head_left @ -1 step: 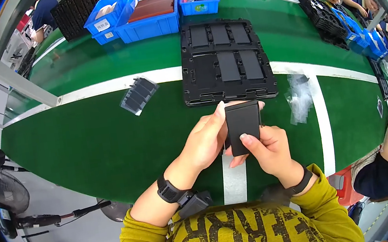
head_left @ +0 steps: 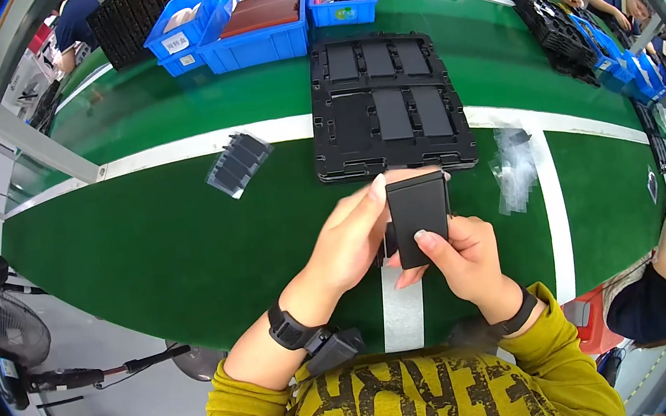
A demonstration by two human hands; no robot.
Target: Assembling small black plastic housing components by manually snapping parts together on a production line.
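Observation:
Both hands hold a flat black rectangular piece (head_left: 420,212) upright over the near part of the table, just in front of a black tray. My left hand (head_left: 351,239) is closed on its left side, thumb at the upper left corner and fingers mostly hidden behind. My right hand (head_left: 468,259) grips the lower right, its thumb pressed flat on the face and its other fingers behind. Behind the hands, the black tray (head_left: 353,165) carries several dark flat rectangles in its slots; one slot at the front left lacks such a grey rectangle.
A cluster of dark strips on clear film (head_left: 238,165) lies left of the tray. Crumpled clear film pieces (head_left: 515,171) lie to its right. Blue bins (head_left: 258,50) stand at the back of the green table (head_left: 143,233). Other people work along the far and right sides.
The left fingers behind the black piece have shifted slightly, and a fingertip showing past its upper right edge is now mostly hidden. The piece itself has hardly moved.

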